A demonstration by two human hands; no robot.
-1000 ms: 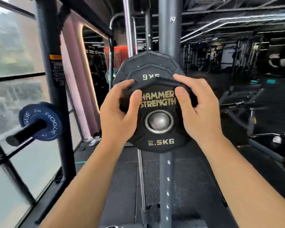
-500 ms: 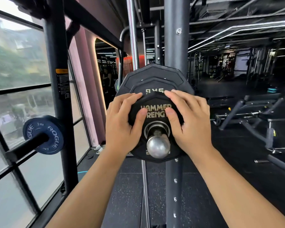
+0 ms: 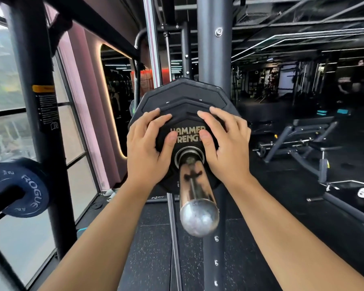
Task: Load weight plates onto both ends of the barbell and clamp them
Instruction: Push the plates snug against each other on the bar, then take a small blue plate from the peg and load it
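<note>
A small black Hammer Strength plate (image 3: 186,122) sits on the chrome barbell sleeve (image 3: 195,198), pressed against two larger black plates (image 3: 183,91) behind it. My left hand (image 3: 147,152) grips the small plate's left rim with the thumb on its face. Its right rim is held by my right hand (image 3: 225,148) in the same way. The sleeve's rounded end points toward me, bare of any clamp.
A blue Rogue plate (image 3: 27,187) hangs on a black storage peg at the left, beside a rack upright (image 3: 38,122) and windows. A grey rack post (image 3: 214,49) rises behind the plates. Benches (image 3: 311,139) stand on the dark floor at right.
The small plate has slid farther along the sleeve, away from me, up against the bigger plates. More bare sleeve now shows in front of my hands.
</note>
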